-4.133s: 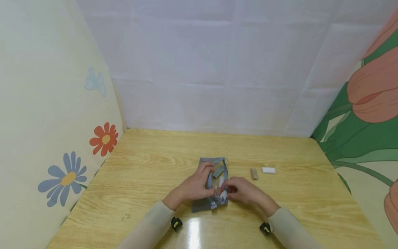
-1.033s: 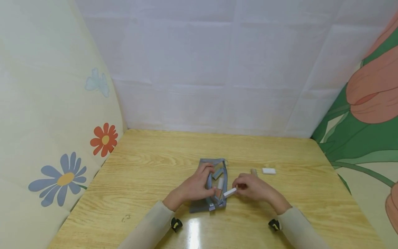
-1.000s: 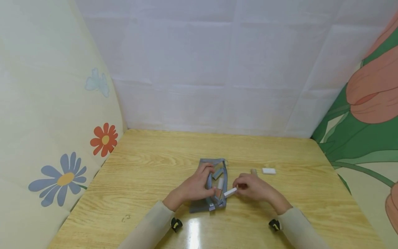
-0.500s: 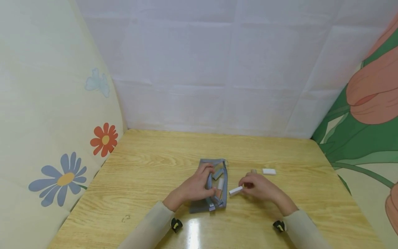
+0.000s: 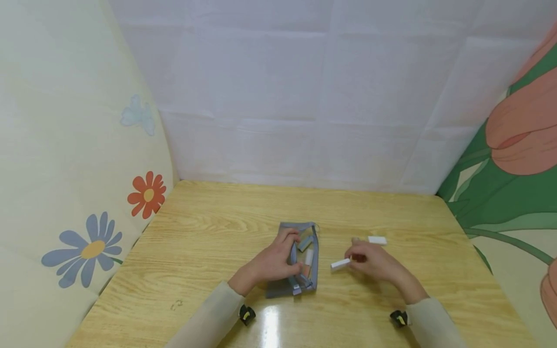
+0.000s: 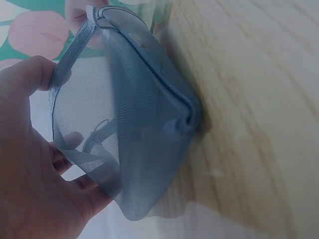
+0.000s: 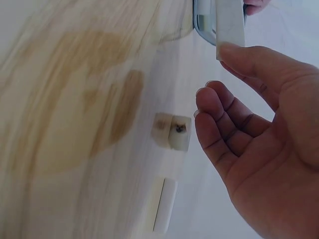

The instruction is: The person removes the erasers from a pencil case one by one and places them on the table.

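Observation:
My left hand (image 5: 275, 257) grips the rim of a blue-grey mesh zip pouch (image 5: 285, 288), holding its mouth open. In the left wrist view, the thumb is on the near edge of the pouch (image 6: 149, 149) and the fingers reach under the mesh. A grey-green block (image 5: 305, 243) and a white and pinkish block (image 5: 308, 257) show inside it. To the right of the pouch, my right hand (image 5: 377, 262) pinches one end of a white eraser (image 5: 340, 264) between thumb and forefinger. In the right wrist view the eraser (image 7: 230, 25) points towards the pouch.
A small tan block (image 7: 171, 131) with a dark mark lies on the wooden table (image 5: 209, 208) beneath the right hand, mostly hidden in the head view. Just behind that hand lies another white block (image 5: 377, 240). A white cloth (image 5: 278, 145) hangs behind the table.
My right hand has drawn the white eraser away from the pouch mouth and moved right, now covering most of the tan block. My left hand and the pouch have stayed nearly still.

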The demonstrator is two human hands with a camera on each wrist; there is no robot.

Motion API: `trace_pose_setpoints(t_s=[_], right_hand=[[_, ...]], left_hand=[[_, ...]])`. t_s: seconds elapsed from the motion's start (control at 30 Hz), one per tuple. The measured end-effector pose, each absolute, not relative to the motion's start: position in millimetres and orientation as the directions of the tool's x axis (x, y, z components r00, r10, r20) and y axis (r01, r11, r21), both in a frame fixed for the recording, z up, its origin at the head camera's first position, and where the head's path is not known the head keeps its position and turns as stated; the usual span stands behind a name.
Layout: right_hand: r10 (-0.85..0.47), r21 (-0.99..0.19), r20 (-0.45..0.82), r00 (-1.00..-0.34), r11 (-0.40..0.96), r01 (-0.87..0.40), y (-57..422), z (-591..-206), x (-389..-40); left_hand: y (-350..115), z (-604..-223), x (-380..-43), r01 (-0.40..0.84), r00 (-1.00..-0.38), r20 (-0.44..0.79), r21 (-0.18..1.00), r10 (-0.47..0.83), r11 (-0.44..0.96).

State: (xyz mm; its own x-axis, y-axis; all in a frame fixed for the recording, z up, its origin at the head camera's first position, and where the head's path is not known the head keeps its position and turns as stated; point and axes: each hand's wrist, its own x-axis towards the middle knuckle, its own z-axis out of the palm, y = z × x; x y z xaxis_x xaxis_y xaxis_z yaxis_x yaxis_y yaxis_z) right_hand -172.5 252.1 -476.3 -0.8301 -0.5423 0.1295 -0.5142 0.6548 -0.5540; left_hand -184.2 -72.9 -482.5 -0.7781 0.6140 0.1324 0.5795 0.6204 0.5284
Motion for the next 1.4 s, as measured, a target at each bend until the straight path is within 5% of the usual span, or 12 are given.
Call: trace_pose_setpoints(t_s=[0.63, 1.4], right_hand=[[-0.48, -0.552, 0.213, -0.851, 0.66, -0.51, 278.8, -474.7, -172.5], [-0.336, -0.54, 0.115, -0.935, 0.769, -0.343, 313.8, -478.1, -177.8]], left_hand=[[-73.4, -483.1, -185.2, 0.582, -0.774, 0.126, 0.526, 0.62, 0.62], [-74.1, -482.0, -184.9, 0.584, -0.771, 0.128, 0.533, 0.624, 0.612]])
